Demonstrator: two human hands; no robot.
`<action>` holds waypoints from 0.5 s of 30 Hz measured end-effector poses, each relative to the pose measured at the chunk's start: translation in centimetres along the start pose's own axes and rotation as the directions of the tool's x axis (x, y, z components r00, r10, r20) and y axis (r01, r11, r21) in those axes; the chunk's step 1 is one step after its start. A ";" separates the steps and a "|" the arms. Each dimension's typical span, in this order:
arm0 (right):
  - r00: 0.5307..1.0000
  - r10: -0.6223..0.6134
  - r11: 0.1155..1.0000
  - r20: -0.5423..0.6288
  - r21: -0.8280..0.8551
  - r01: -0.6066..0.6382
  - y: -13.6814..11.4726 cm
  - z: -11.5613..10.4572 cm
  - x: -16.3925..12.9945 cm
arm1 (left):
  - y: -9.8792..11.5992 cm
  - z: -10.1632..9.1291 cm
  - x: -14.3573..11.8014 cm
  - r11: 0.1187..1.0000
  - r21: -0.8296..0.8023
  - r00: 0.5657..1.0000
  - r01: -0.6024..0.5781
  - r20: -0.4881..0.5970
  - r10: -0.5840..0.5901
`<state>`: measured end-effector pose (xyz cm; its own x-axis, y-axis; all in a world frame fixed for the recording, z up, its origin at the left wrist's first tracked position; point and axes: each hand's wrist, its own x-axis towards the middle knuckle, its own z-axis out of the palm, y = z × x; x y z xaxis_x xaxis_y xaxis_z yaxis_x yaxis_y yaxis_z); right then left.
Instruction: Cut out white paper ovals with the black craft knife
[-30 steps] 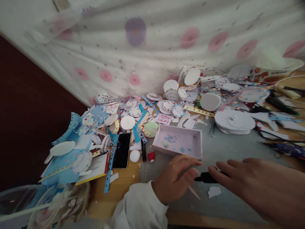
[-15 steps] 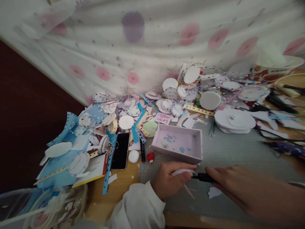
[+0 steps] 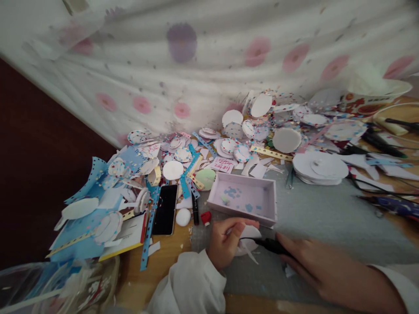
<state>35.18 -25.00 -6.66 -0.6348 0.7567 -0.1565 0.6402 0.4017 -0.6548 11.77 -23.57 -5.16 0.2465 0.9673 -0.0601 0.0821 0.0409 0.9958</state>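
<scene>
Left hand (image 3: 225,242) pinches a white cutout (image 3: 248,237) just below the tray (image 3: 242,213).

Tray (image 3: 242,199): pale lilac, blue flecks inside. Phone (image 3: 165,209) left of tray: black. Curtain (image 3: 209,65) behind tray: white, pink and purple flowers.

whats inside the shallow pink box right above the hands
Inside the pink box, small blue paper scraps lie scattered on the floor, plus one pale greenish bit near its left side. The near wall hides the front strip of the floor. The left hand sits just below it.
</scene>
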 end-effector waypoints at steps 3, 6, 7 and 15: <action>0.999 0.011 1.000 0.053 -0.006 -0.010 -0.1 0.8 0.0 | -0.6 0.2 -0.5 0.995 -0.091 0.993 0.029 -0.108 -0.038; 1.000 -0.001 1.000 0.026 0.000 0.001 -0.1 1.3 -0.3 | -1.4 0.5 -0.9 0.979 -0.193 0.979 0.060 -0.178 -0.095; 1.000 -0.019 1.000 0.001 0.008 0.019 -0.1 1.4 -0.5 | -1.5 0.7 -1.0 0.968 -0.239 0.974 0.073 -0.190 -0.121; 0.893 -0.224 0.974 -0.391 -0.057 0.219 -1.9 0.1 -1.6 | 0.9 1.4 -1.4 0.752 -0.632 0.912 0.187 -0.174 -0.372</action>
<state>35.00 -27.02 -5.21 -0.5409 0.7872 0.2963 0.5090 0.5868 -0.6298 12.86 -25.22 -4.27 0.0264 0.9102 -0.4133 -0.5024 0.3695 0.7817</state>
